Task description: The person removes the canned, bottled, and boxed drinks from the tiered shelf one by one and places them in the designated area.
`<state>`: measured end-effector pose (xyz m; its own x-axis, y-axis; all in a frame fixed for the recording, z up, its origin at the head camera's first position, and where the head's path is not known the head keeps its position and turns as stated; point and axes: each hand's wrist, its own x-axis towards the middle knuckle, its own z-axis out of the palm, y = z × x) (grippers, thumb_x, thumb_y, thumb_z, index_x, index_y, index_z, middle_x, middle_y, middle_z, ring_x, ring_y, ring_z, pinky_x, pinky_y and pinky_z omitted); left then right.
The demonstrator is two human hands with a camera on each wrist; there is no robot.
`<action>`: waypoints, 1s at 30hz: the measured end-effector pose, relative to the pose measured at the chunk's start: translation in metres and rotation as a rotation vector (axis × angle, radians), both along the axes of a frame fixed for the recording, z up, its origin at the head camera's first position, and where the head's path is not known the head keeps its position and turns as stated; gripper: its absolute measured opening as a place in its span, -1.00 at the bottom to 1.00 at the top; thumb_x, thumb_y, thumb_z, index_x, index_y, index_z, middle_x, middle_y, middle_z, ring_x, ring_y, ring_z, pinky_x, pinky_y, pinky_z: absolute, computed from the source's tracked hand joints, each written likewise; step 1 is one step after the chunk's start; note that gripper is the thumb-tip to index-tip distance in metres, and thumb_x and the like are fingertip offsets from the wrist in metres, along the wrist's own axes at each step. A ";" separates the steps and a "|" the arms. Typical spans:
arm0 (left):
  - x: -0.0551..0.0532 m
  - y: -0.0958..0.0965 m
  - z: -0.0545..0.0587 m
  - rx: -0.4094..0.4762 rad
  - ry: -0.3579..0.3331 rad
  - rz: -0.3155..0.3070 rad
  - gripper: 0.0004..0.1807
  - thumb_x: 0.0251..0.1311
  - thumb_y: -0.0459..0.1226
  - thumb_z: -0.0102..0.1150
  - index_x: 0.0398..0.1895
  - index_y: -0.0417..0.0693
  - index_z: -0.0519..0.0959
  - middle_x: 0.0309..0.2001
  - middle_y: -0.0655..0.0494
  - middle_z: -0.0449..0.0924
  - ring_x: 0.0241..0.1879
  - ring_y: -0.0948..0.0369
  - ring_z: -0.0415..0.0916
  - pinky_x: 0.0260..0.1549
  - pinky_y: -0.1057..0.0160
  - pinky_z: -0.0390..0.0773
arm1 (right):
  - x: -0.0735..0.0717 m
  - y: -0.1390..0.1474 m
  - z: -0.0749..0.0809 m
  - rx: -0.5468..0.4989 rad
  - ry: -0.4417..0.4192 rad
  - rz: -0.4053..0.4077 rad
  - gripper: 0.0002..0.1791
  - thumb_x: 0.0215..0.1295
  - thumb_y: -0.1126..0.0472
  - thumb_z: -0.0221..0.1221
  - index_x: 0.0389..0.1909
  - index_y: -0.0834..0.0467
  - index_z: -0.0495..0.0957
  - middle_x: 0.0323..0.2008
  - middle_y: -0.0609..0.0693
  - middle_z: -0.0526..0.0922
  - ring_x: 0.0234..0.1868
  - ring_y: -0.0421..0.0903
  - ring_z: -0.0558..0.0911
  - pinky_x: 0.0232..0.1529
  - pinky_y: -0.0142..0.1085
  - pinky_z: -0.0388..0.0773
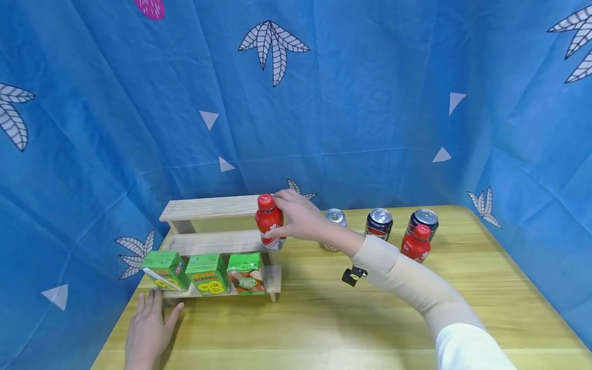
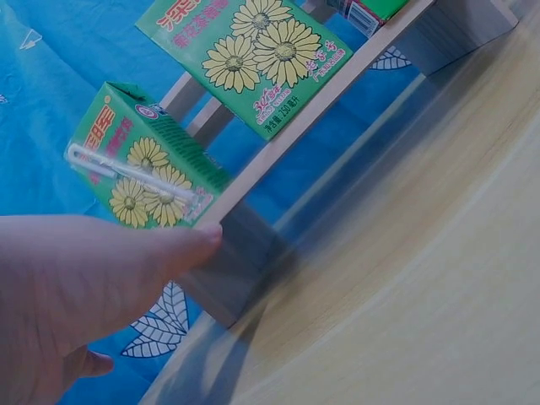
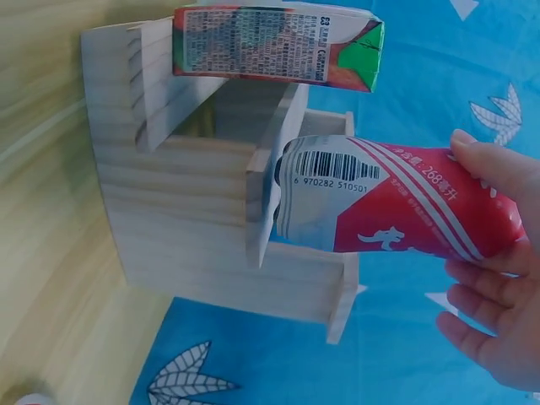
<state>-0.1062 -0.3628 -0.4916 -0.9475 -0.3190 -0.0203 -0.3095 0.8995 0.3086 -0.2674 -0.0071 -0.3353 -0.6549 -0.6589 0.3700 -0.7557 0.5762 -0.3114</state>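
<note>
Blue cloth (image 1: 370, 87) borders the surface (image 1: 333, 324); cartons (image 1: 208, 275) line the shelf (image 1: 210, 207). At its right edge the right hand (image 1: 300, 217) grips a bottle (image 1: 268, 218); the left hand (image 1: 147, 329) rests relaxed front-left.

The rack (image 1: 217, 241) is built of pale, matt wood, its faces smooth and its grain shown along the edges. The surface (image 1: 324, 318) is faced in yellowish wood grain, with a soft sheen where light is reflected. The red bottle (image 1: 269, 221) at the rack is finished smooth and glossy; whether plastic or metal is used cannot be told. The green cartons (image 1: 207, 277) are formed of smooth printed paperboard, and one straw (image 2: 135, 175) is wrapped in clear, shiny plastic film. The cans (image 1: 381, 218) are topped with bright metal. The backdrop (image 1: 361, 92) is made of matt, creased cloth.
</note>
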 end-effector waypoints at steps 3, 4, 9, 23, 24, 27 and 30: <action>0.000 0.001 0.000 -0.009 0.023 -0.002 0.00 0.37 0.25 -0.17 0.48 -0.43 -0.09 0.47 -0.48 -0.16 0.49 -0.35 -0.32 0.37 -0.43 -0.16 | 0.002 0.008 -0.002 -0.017 0.000 -0.016 -0.22 -0.02 -0.15 0.45 0.17 0.20 0.50 0.12 0.03 0.55 0.16 -0.05 0.46 0.08 -0.19 0.63; 0.000 0.001 -0.001 -0.012 0.028 -0.005 0.00 0.37 0.24 -0.18 0.48 -0.43 -0.09 0.47 -0.49 -0.15 0.49 -0.35 -0.31 0.37 -0.43 -0.15 | 0.002 0.011 -0.003 -0.024 -0.002 -0.022 -0.22 -0.03 -0.15 0.45 0.16 0.19 0.51 0.12 0.04 0.55 0.16 -0.05 0.46 0.09 -0.19 0.63; 0.001 0.001 -0.001 -0.012 0.034 -0.019 0.00 0.38 0.24 -0.19 0.47 -0.44 -0.08 0.46 -0.49 -0.15 0.49 -0.35 -0.33 0.36 -0.44 -0.15 | 0.005 0.024 -0.009 -0.037 -0.014 -0.055 -0.22 -0.04 -0.13 0.47 0.15 0.21 0.51 0.16 0.07 0.55 0.21 -0.01 0.45 0.17 -0.12 0.58; 0.000 0.000 0.001 -0.008 -0.011 -0.007 0.02 0.36 0.26 -0.18 0.48 -0.43 -0.11 0.47 -0.49 -0.18 0.49 -0.34 -0.34 0.38 -0.41 -0.16 | 0.010 0.056 -0.030 -0.063 -0.084 -0.158 -0.25 -0.06 -0.06 0.49 0.14 0.20 0.52 0.11 0.07 0.57 0.16 0.01 0.45 0.07 -0.05 0.62; 0.000 0.000 0.001 -0.006 -0.014 -0.007 0.03 0.36 0.26 -0.18 0.48 -0.43 -0.11 0.47 -0.49 -0.19 0.49 -0.34 -0.34 0.38 -0.41 -0.16 | 0.010 0.058 -0.031 -0.070 -0.089 -0.163 -0.27 -0.06 -0.06 0.50 0.12 0.20 0.53 0.08 0.07 0.58 0.15 0.01 0.45 0.06 -0.06 0.62; 0.000 -0.001 0.000 -0.006 -0.008 -0.007 0.03 0.36 0.27 -0.19 0.48 -0.43 -0.11 0.47 -0.50 -0.18 0.49 -0.35 -0.35 0.38 -0.41 -0.16 | 0.011 0.066 -0.037 -0.100 -0.104 -0.171 -0.29 -0.07 -0.02 0.51 0.10 0.21 0.54 0.05 0.09 0.58 0.12 0.02 0.45 0.05 -0.05 0.62; -0.001 -0.001 -0.001 -0.009 0.008 -0.010 0.02 0.37 0.26 -0.19 0.48 -0.44 -0.10 0.47 -0.49 -0.17 0.49 -0.34 -0.34 0.38 -0.42 -0.16 | 0.012 0.074 -0.043 -0.129 -0.131 -0.181 -0.29 -0.06 0.00 0.50 0.12 0.21 0.53 0.06 0.10 0.57 0.13 0.02 0.44 0.04 -0.02 0.62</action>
<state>-0.1068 -0.3635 -0.4921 -0.9507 -0.3100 -0.0103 -0.2985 0.9050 0.3031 -0.2551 0.0672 -0.3785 -0.8061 -0.4789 0.3476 -0.5917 0.6476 -0.4800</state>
